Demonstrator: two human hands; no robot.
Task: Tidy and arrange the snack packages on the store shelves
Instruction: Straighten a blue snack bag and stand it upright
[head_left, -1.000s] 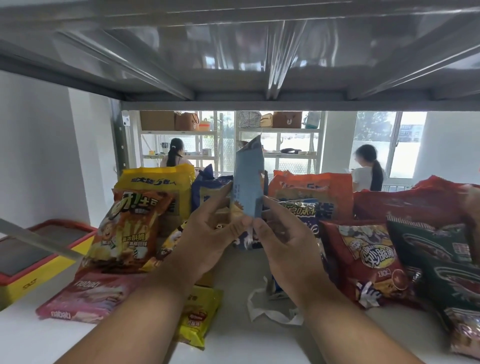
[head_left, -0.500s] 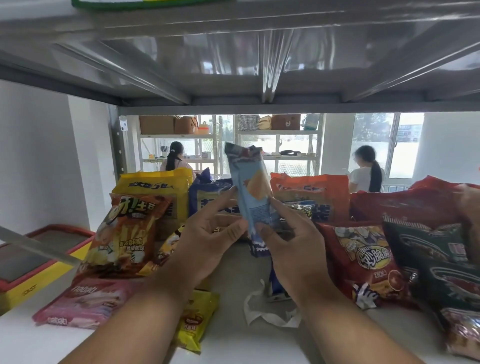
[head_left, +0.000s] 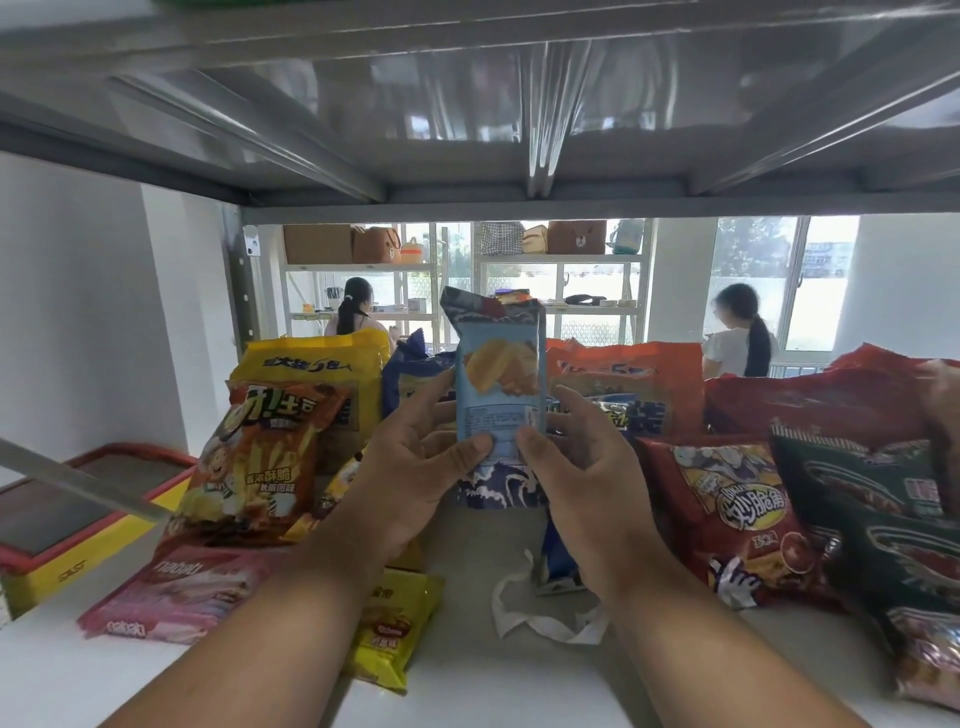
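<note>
Light blue chip packet (head_left: 497, 384) held upright above the white shelf (head_left: 467, 686), amid standing snack bags. Left hand (head_left: 415, 467) and right hand (head_left: 582, 467) pinch its lower edges, thumbs in front; rear fingers apparently curled behind, partly hidden.

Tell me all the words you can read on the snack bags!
"nabati": pink wafer pack, lying flat at the left.
"香浓酥脆": orange fries bag, standing at the left.
"5": big yellow bag behind it; other characters blurred.
"妙脆角": red bag at the right.
Light blue chip bag, gripped by left hand and right hand: print too small.
</note>
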